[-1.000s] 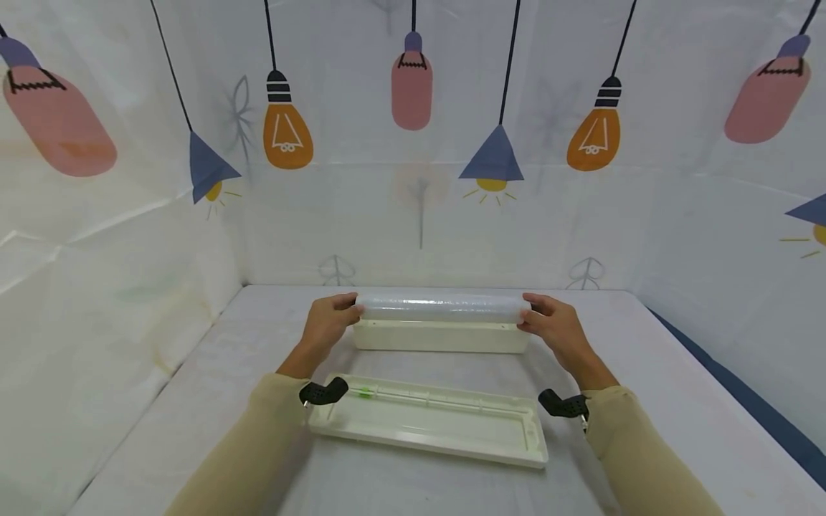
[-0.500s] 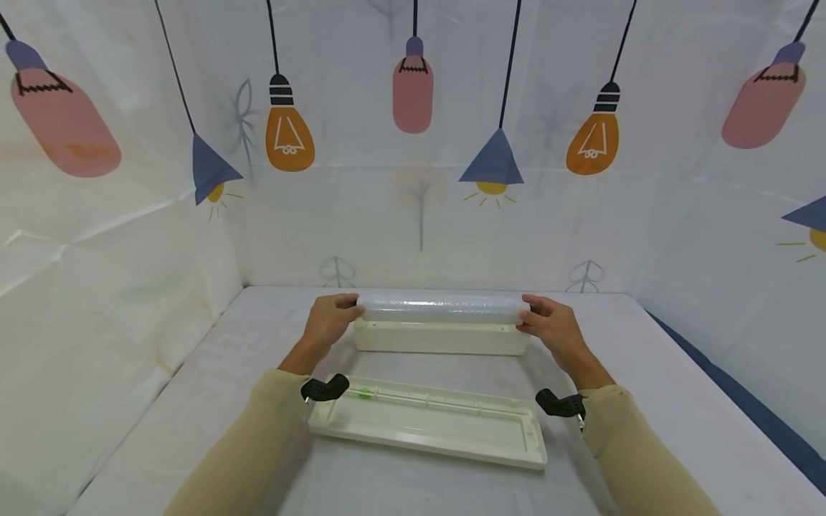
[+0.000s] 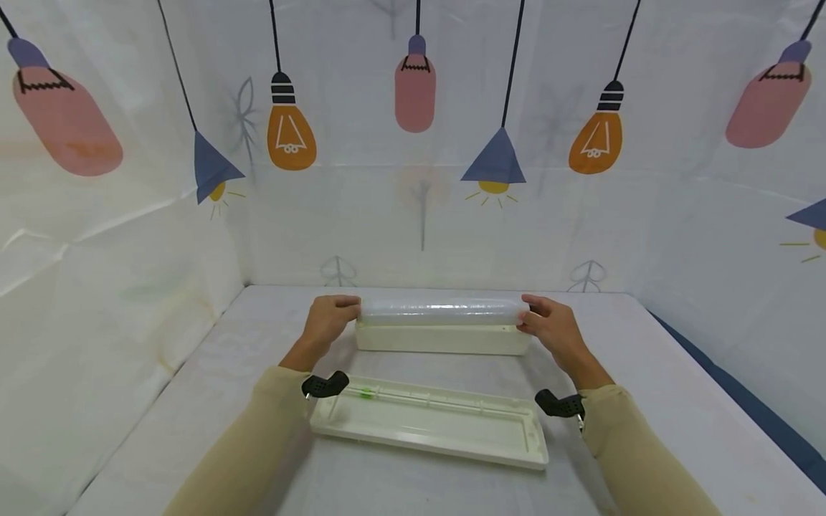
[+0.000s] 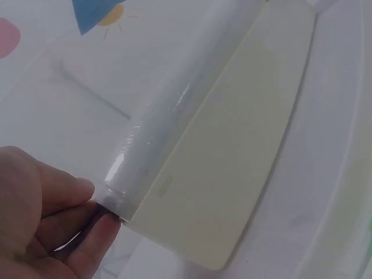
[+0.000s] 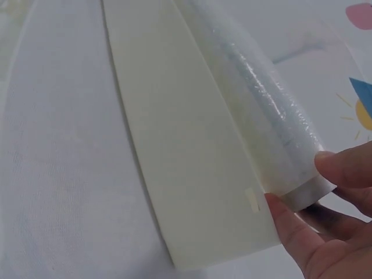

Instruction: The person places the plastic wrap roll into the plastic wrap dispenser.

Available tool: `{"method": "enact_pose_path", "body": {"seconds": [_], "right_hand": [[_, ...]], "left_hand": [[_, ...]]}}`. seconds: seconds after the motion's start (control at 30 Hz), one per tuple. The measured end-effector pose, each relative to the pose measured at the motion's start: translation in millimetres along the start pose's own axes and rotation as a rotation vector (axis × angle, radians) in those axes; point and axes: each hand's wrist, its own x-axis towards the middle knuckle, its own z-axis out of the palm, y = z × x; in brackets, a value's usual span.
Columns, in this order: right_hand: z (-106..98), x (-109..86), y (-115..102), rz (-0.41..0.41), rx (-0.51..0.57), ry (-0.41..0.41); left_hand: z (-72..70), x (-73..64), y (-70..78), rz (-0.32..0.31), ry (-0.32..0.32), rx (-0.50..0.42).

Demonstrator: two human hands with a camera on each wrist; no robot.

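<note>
A clear, shiny roll of plastic wrap (image 3: 442, 311) spans the long cream dispenser box (image 3: 442, 340), right along its upper edge. My left hand (image 3: 325, 321) grips the roll's left end; in the left wrist view its fingers (image 4: 96, 247) and thumb close around that end, beside the box corner. At the opposite end, my right hand (image 3: 552, 326) holds the roll between thumb and fingers. The right wrist view shows a fingertip (image 5: 276, 203) against the box's top corner and a pale core edge (image 5: 308, 193) at the roll's end. The box's inside is hidden.
Nearer to me on the white table (image 3: 239, 430) lies the cream lid (image 3: 429, 433), inner side up, with a rail and a small green slider (image 3: 366, 393) along its far edge. Behind the box rises a white sheet wall (image 3: 361, 215) printed with lamps.
The roll's left end has sunk slightly towards the box, with my left hand at it. My right hand stays at the right end; box and lid lie as before.
</note>
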Motion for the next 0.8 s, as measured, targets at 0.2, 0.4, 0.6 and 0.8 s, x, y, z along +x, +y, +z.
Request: {"method": "enact_pose_path", "body": {"seconds": [0.2, 0.4, 0.6, 0.8], "right_hand": [[-1.2, 0.7, 1.4, 0.001, -0.021, -0.009], [-2.6, 0.2, 1.2, -0.025, -0.071, -0.023], [-6.4, 0.6, 1.8, -0.085, -0.229, -0.031], [-5.7, 3.5, 0.8, -0.117, -0.317, -0.042]], "left_hand": [[-1.9, 3.6, -2.5, -0.028, -0.014, -0.142], [-2.8, 3.2, -1.5, -0.023, -0.030, -0.136], [-4.2, 1.7, -3.0, -0.024, -0.052, -0.118], [-4.5, -0.3, -4.5, -0.023, -0.049, -0.103]]}}
